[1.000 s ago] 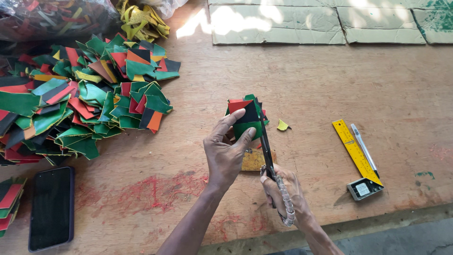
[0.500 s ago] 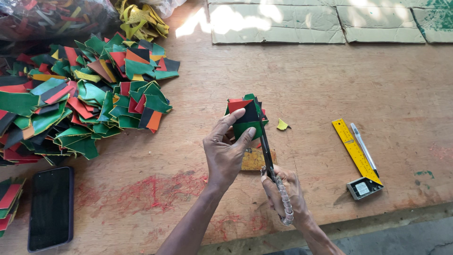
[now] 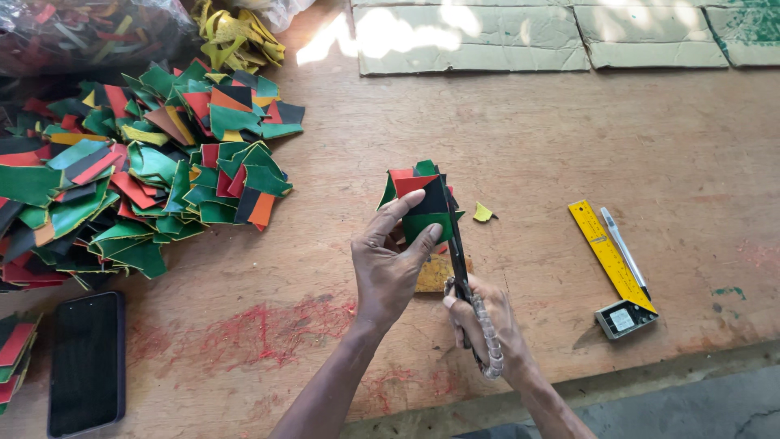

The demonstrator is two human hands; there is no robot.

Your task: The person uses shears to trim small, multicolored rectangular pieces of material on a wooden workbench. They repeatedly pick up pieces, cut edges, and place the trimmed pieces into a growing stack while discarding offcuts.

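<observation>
Nearest the camera, the right hand [image 3: 486, 319] is closed around the handles of a pair of scissors [image 3: 457, 252], whose dark blades run up along the right edge of a small stack of green, red and black pieces [image 3: 422, 199]. The left hand [image 3: 388, 264] pinches that stack between thumb and fingers, above a wooden table [image 3: 528, 146]. A black phone [image 3: 87, 362] lies at the near left. To the right lie a yellow square ruler [image 3: 609, 256] and a pen [image 3: 623, 250]. Farther left spreads a big heap of coloured offcuts [image 3: 138, 171]; cardboard sheets [image 3: 471, 36] lie at the far edge
</observation>
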